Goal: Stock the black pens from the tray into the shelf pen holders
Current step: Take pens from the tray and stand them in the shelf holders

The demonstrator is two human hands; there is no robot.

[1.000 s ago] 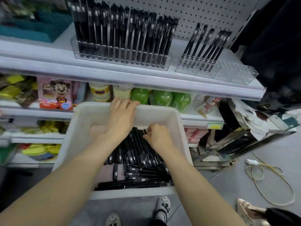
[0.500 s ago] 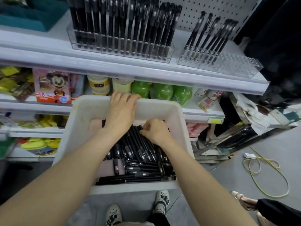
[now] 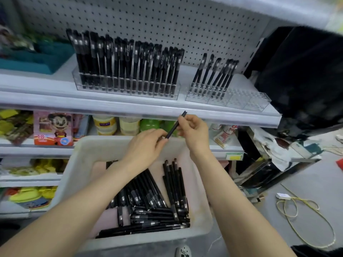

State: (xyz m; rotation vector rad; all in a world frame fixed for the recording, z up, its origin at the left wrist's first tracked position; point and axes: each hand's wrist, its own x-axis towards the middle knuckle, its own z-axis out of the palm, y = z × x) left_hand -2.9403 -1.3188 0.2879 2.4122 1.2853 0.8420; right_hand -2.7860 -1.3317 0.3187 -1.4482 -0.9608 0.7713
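Body, as seen from the head camera. Left hand (image 3: 146, 145) and right hand (image 3: 194, 130): bare, nothing worn on fingers or wrists that can be made out. Left forearm (image 3: 74, 210) and right forearm (image 3: 232, 191): bare from wrist to frame edge. Footwear: one shoe (image 3: 182, 252) at the bottom edge, white toe with black printed markings, only the tip visible.

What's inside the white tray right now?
The tray holds a loose pile of black pens lying on a pink bottom. The left forearm crosses above it and hides part of the pile.
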